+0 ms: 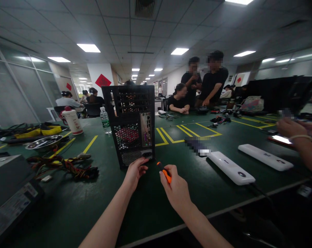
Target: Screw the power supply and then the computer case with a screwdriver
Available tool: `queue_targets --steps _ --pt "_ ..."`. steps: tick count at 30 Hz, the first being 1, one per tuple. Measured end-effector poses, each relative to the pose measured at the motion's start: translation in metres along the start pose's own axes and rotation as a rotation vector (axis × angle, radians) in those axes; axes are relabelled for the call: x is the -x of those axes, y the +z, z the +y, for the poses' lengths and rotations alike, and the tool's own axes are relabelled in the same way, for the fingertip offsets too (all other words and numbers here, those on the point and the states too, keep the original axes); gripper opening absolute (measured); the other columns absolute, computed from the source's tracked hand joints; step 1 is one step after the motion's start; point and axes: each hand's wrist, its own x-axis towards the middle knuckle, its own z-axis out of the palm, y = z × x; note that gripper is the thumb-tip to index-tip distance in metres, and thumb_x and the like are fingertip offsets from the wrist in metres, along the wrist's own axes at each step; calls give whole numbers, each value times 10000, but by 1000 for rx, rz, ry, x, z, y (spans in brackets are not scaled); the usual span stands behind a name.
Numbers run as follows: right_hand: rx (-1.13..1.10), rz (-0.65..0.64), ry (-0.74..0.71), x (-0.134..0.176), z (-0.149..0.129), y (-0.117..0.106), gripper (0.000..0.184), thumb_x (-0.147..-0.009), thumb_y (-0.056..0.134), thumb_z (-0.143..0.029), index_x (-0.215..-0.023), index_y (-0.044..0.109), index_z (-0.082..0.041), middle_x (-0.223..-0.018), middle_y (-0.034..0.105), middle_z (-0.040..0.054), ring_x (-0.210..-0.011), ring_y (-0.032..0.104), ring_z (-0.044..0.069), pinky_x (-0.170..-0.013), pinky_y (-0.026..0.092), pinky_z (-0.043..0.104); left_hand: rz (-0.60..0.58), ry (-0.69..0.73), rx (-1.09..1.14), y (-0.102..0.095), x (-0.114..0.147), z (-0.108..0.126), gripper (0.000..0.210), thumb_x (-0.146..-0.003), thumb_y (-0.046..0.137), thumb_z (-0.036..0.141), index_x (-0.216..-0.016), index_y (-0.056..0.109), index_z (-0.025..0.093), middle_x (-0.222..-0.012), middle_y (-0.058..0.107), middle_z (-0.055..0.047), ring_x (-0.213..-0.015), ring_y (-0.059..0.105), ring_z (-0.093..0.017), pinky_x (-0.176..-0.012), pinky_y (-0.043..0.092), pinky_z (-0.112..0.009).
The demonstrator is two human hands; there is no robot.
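A black computer case (114,120) stands upright on the green table, its back panel with vents and ports turned towards me. My left hand (135,172) is at the lower right of that panel, by the power supply (131,157). Its fingers are curled together at the case; anything between the fingertips is too small to make out. In my right hand (176,186) is a screwdriver (167,175) with an orange and black handle. It points up and left towards the case's lower right corner, and its tip is hard to see.
Bundled cables (70,167), a metal bowl (43,142) and a grey metal box (13,193) lie left. A water bottle (105,120) and white tumbler (72,120) stand behind. Right are white oblong devices (230,167) and another person's hands (292,129). Several people are beyond.
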Motion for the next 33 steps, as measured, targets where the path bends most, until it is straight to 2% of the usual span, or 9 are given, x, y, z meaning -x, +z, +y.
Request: queue_targets --steps 5,9,12,15,24,29,33 --pt "8 -20 -13 0 -2 1 161 -823 398 -272 -962 415 -193 -738 557 13 -610 571 156 -559 431 270 -5 11 -3 1 1 0 273 -715 553 227 -961 519 115 -1087 581 -150 -538 552 -73 -451 417 -185" --pt "6 62 -49 0 -1 4 201 -768 441 -197 -964 398 -179 -894 514 63 -756 564 183 -641 454 310 -10 16 -7 1 0 0 262 -717 548 227 -952 519 114 -1098 575 -150 -535 548 -67 -457 416 -182" --pt "-34 112 -120 -2 -1 4 196 -779 420 -164 -973 393 -170 -951 485 84 -841 544 183 -700 458 316 -1 5 -18 1 0 0 275 -719 545 237 -965 516 116 -1106 572 -145 -529 543 -62 -449 409 -176" --pt "-38 102 -179 -2 0 2 180 -812 395 -159 -991 407 -177 -932 499 70 -850 542 171 -735 455 311 -5 1 -20 0 -1 0 297 -720 546 251 -985 515 120 -1114 568 -140 -536 545 -62 -452 408 -173" --pt "36 93 -57 -2 4 0 166 -864 330 -279 -956 428 -181 -873 512 67 -729 565 176 -621 473 315 -11 9 -16 -3 -4 -4 310 -707 565 252 -981 519 115 -1092 582 -137 -540 550 -64 -448 411 -166" --pt "-13 92 -159 -1 2 4 185 -812 375 -181 -996 392 -174 -1007 463 99 -883 540 196 -715 471 336 -10 16 -12 -2 -4 -3 286 -702 566 240 -955 531 110 -1078 589 -141 -528 547 -63 -435 404 -166" --pt "32 19 -147 0 1 4 164 -839 349 -201 -994 394 -173 -966 477 86 -781 572 176 -621 482 303 10 15 -23 -2 -6 -4 293 -696 569 223 -960 531 102 -1074 589 -149 -521 545 -62 -431 398 -166"
